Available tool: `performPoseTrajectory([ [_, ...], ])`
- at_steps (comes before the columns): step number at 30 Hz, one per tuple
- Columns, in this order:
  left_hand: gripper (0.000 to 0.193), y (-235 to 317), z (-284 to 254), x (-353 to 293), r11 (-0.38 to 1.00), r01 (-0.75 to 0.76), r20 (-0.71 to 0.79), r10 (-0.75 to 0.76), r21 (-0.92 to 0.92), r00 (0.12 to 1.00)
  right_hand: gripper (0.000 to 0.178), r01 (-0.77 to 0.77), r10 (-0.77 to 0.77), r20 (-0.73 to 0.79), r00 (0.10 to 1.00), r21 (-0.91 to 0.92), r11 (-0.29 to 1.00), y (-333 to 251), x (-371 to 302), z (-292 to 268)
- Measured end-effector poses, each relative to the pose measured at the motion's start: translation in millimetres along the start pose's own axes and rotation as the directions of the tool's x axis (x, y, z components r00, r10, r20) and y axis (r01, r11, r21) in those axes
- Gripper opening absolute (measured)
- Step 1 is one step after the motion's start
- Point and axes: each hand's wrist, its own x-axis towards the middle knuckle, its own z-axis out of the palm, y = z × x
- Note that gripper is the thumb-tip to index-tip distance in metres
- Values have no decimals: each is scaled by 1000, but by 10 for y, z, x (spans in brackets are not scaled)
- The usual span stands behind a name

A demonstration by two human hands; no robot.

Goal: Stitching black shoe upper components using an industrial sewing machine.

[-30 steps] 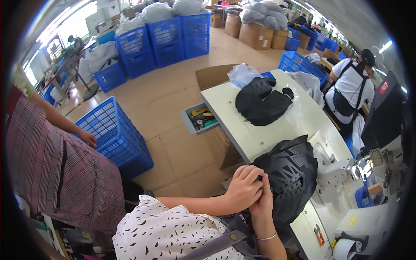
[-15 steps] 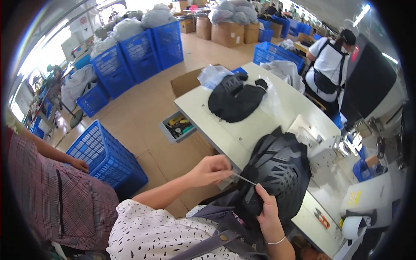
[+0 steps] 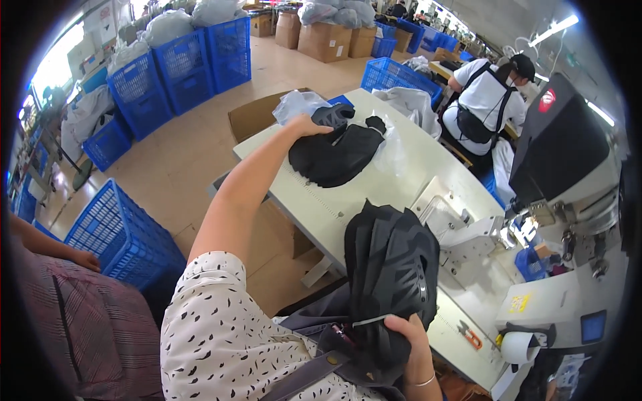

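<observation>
My left hand (image 3: 306,127) reaches to the far left of the sewing table, its fingers closed on the edge of a curved bundle of black shoe uppers (image 3: 334,159). Some of those fingers are hidden. Near my lap, my right hand (image 3: 413,341) grips the lower end of a second stack of black shoe uppers (image 3: 391,257), which fans out over the table's front edge. A thin pale band (image 3: 368,321) crosses that stack beside my right thumb.
The white table (image 3: 314,212) carries a sewing machine (image 3: 478,234) and orange-handled snips (image 3: 470,335). A blue crate (image 3: 127,230) stands left, with a person's hand (image 3: 85,260) near it. Another person (image 3: 485,100) sits at the far right. Clear plastic (image 3: 299,105) lies behind the far bundle.
My left hand has let go of the pale band and moved forward to the far bundle. My right hand still holds the near stack, now turned more upright. The view has shifted right.
</observation>
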Motion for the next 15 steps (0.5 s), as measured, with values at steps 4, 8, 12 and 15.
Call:
performPoseTrajectory([
  [4, 92, 329, -41, -33, 837, 365, 562, -86, -407, 823, 54, 36, -36, -12, 999, -45, 998, -89, -51, -131],
  [8, 78, 140, -59, -48, 766, 481, 459, -275, -426, 845, 60, 99, -100, -23, 995, -28, 995, -120, -32, -125],
  [12, 65, -15, 221, 149, 499, 451, 543, 48, -740, 839, 61, 145, -147, -17, 989, -76, 986, -129, 4, -167],
  [15, 54, 449, 354, -199, 614, 311, 388, -9, -725, 921, 63, 201, -209, -22, 978, -191, 961, -143, 33, -256],
])
